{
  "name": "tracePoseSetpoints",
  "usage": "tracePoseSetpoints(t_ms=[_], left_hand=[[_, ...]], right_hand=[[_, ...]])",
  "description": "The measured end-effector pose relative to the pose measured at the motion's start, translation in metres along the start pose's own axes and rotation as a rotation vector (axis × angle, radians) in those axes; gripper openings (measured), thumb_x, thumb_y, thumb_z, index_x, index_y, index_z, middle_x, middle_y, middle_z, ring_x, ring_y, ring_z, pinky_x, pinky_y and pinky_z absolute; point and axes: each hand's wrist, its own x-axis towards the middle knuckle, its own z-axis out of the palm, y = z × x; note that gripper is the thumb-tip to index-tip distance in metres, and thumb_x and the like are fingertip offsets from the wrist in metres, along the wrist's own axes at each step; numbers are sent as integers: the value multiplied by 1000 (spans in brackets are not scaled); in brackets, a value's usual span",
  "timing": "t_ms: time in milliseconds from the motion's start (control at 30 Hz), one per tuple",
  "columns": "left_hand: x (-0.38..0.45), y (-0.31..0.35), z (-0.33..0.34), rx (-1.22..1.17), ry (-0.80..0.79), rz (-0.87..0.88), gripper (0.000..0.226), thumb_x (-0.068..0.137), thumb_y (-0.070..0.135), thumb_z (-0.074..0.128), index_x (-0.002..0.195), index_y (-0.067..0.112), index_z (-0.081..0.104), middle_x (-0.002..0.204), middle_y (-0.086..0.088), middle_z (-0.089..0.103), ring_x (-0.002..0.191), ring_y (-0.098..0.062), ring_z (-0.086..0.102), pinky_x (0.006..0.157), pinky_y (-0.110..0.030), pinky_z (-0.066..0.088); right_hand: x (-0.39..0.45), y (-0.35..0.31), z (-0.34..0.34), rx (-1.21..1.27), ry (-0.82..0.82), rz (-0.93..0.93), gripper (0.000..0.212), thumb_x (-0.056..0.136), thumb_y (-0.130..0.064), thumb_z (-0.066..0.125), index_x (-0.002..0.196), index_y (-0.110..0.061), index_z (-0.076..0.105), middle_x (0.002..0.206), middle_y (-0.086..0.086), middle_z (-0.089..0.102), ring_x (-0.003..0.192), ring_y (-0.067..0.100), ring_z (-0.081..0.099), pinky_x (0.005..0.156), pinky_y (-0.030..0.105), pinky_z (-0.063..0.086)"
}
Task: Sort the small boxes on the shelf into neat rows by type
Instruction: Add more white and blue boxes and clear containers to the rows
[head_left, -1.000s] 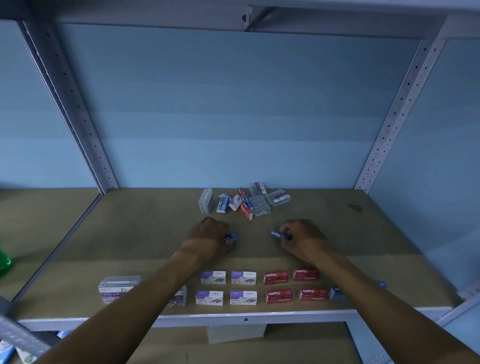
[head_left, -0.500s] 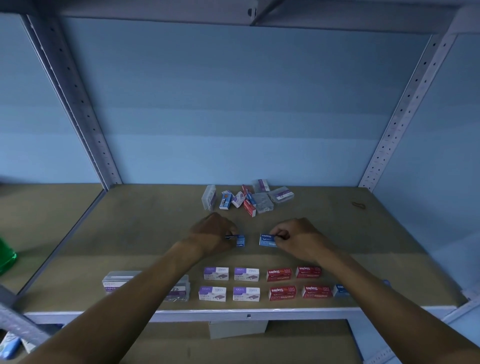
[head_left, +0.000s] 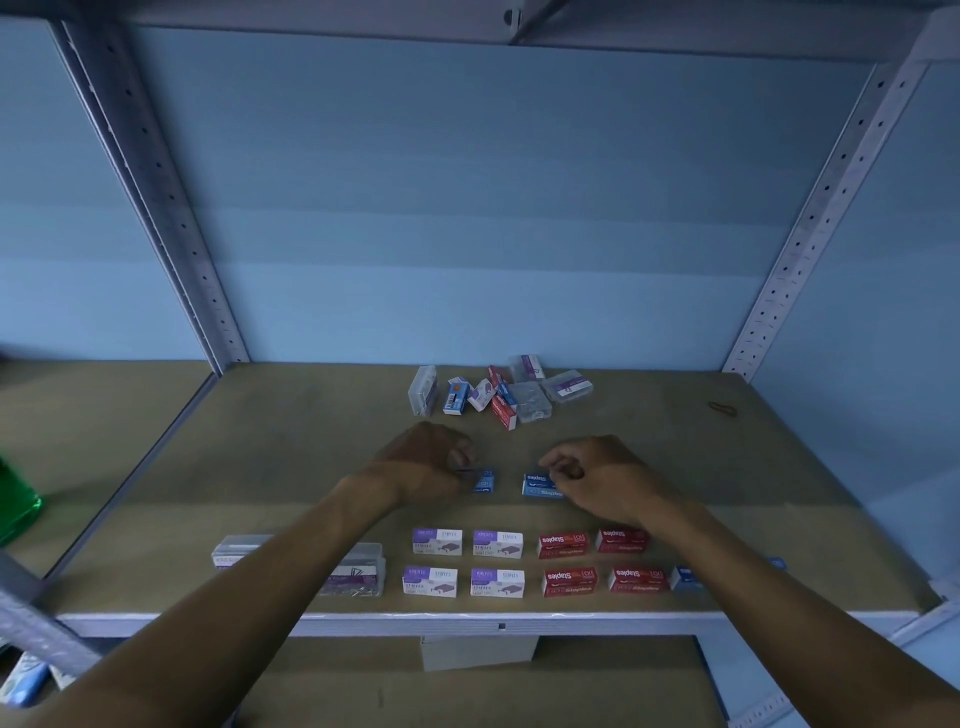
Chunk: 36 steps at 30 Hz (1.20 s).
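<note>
On the brown shelf board (head_left: 291, 457) my left hand (head_left: 426, 462) holds a small blue staple box (head_left: 484, 481) at its fingertips. My right hand (head_left: 597, 475) pinches a second blue staple box (head_left: 537, 484) just to the right. Toward the front edge lie two rows of sorted boxes: purple-and-white ones (head_left: 437, 541) on the left, red ones (head_left: 563, 544) on the right. A blue box (head_left: 685, 578) shows partly behind my right forearm. A mixed pile of unsorted boxes (head_left: 501, 391) sits near the back wall.
Clear plastic clip boxes (head_left: 358, 571) stand at the front left, partly behind my left forearm. A rubber band (head_left: 723, 409) lies at the back right. Slotted metal uprights (head_left: 156, 197) frame the bay. A green object (head_left: 15, 499) sits on the neighbouring shelf at left.
Both hands have drawn back from the pile toward the front with a blue box each, and the boxes now show more clearly at the fingertips.
</note>
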Motion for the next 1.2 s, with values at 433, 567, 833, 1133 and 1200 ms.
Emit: tracePoseSetpoints(t_ms=[433, 567, 833, 1133, 1200], left_hand=[[19, 28, 14, -11, 94, 136, 20, 74, 26, 79, 91, 26, 69, 98, 7, 71, 89, -12, 65, 77, -27, 55], [12, 28, 4, -203, 159, 173, 25, 73, 17, 79, 89, 23, 60, 90, 6, 67, 83, -11, 64, 70, -26, 52], [-6, -7, 5, -174, 37, 36, 26, 76, 19, 79, 97, 26, 67, 94, 13, 69, 85, -3, 64, 68, -9, 48], [-3, 5, 6, -59, 73, 22, 17, 80, 33, 77, 96, 27, 76, 95, 10, 74, 84, -3, 65, 77, -22, 55], [0, 15, 6, -63, 99, 43, 13, 79, 33, 77, 91, 28, 77, 90, 12, 74, 81, -3, 66, 77, -24, 56]], right_hand=[[-3, -1, 6, -1, 4, -7, 23, 95, -22, 65, 116, -24, 75, 111, -9, 75, 92, 1, 67, 85, 17, 52], [-3, -1, 7, -13, 10, -13, 23, 95, -22, 66, 115, -27, 74, 110, -10, 74, 86, -2, 63, 82, 17, 51], [0, -7, 7, -13, -7, -9, 21, 95, -28, 69, 116, -28, 73, 113, -10, 73, 92, 2, 63, 88, 25, 55], [1, -7, 3, -72, -6, -20, 21, 95, -28, 69, 115, -30, 75, 114, -12, 74, 94, 3, 65, 86, 23, 53], [-3, 0, -7, -32, 26, -13, 19, 94, -26, 71, 112, -28, 77, 110, -11, 75, 92, 2, 67, 82, 19, 52]])
